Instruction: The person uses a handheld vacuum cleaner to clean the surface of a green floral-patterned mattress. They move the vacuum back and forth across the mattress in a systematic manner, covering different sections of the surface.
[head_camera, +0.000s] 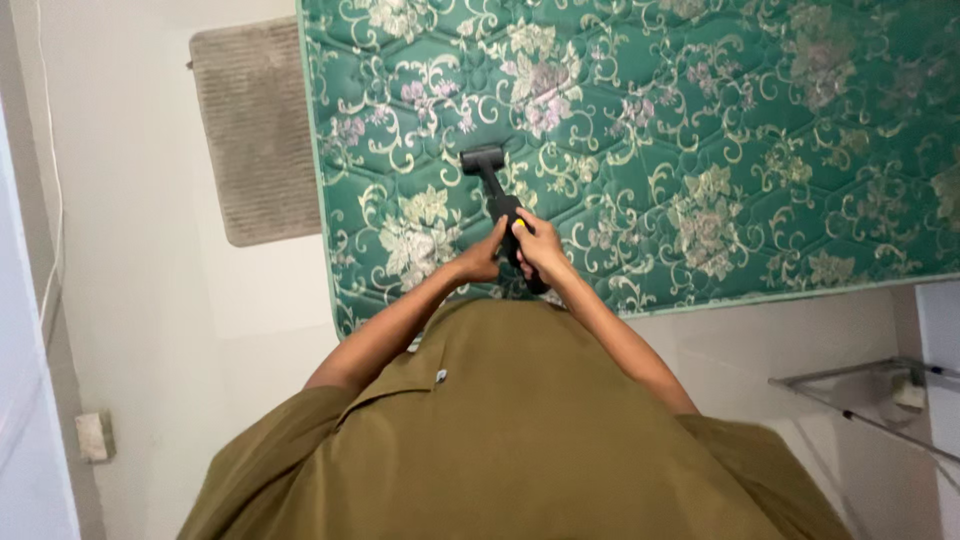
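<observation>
A: Starting at the left, what is seen?

B: A grey ribbed rectangular mat (258, 130) is laid on the pale floor, just beside the edge of the green quilted mattress with cream floral pattern (700, 130). A small whitish block (94, 436) is seen by the wall, lower left.

A: And at the middle?

B: A black handheld vacuum with a flat nozzle (497, 195) is pressed onto the mattress near its left end. The left hand (482, 262) is wrapped around the handle's lower part, fingers closed on it; the right hand (540, 245) is clamped on the same handle just beside it, a yellow mark showing under the thumb.

A: To the right?

B: A thin metal rack (865, 395) is set against the wall, well apart from the hands.

A: What might go wrong?

B: With the nozzle so near the mattress border, it could be run off the edge onto the mat; the quilted fabric could also be snagged if the head is tilted
</observation>
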